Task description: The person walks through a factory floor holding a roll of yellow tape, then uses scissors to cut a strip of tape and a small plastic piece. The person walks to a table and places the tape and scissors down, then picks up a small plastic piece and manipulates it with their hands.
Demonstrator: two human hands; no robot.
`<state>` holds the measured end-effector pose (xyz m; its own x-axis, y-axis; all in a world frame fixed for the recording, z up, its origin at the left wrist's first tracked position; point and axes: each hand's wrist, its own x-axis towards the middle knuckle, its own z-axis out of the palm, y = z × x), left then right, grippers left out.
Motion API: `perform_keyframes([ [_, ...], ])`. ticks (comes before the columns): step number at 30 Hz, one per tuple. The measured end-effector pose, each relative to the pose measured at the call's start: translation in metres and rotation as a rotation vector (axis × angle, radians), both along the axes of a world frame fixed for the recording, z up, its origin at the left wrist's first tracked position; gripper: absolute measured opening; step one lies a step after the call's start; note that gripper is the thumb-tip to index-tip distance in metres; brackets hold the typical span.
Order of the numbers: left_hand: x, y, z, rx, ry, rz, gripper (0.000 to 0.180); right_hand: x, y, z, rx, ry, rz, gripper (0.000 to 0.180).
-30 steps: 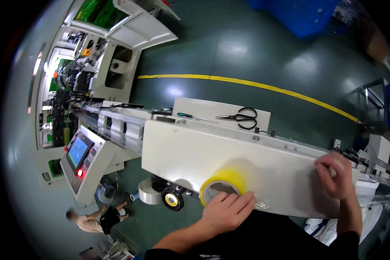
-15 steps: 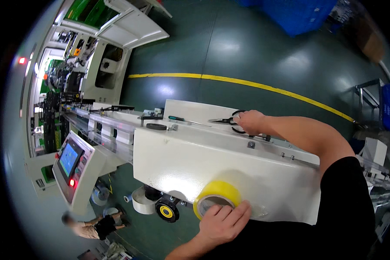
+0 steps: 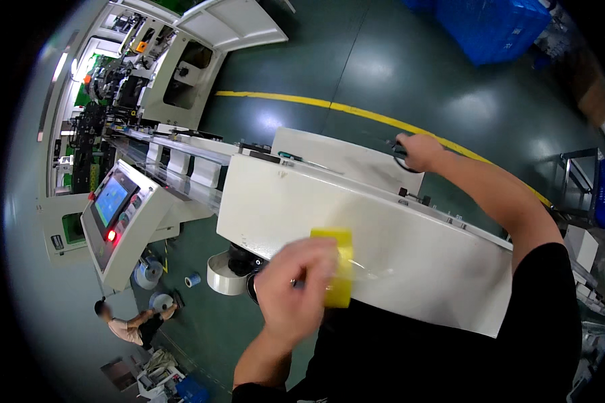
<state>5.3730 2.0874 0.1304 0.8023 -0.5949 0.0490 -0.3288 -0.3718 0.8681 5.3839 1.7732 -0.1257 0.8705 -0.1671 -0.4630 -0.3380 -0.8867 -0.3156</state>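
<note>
Person's left hand: fingers curled on yellow tape roll, now tipped on edge over white machine cover. Right hand: fingers closed round scissors, now lifted beyond cover's far edge. Both thus in hand.

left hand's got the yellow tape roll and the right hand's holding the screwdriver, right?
Not quite: the right hand holds the scissors, as the head view shows; the screwdriver lies apart from that hand. The left hand does have the yellow tape roll.
</note>
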Motion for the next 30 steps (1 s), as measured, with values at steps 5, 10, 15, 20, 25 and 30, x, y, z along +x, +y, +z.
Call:
perform_keyframes([
  [5,0.023,0.002,-0.01,-0.195,0.476,0.067,0.022,-0.042,-0.039,0.091,0.275,-0.396,-0.119,0.039],
  [10,0.031,0.006,-0.017,-0.199,0.478,-0.058,0.028,-0.122,0.023,0.224,0.494,-0.366,-0.092,0.044],
  [15,0.035,0.003,-0.023,-0.169,0.411,-0.161,0.03,-0.172,0.084,0.284,0.307,-0.194,0.113,0.053],
  [20,0.023,0.0,-0.016,-0.177,0.317,-0.261,0.031,-0.183,0.117,0.295,0.224,-0.143,0.053,0.048],
  [25,0.024,0.006,-0.012,-0.184,0.273,-0.347,0.031,-0.186,0.133,0.302,0.132,-0.129,0.027,0.045],
  [30,0.031,0.014,-0.01,-0.152,0.209,-0.418,0.032,-0.18,0.143,0.306,0.135,-0.118,0.031,0.044],
])
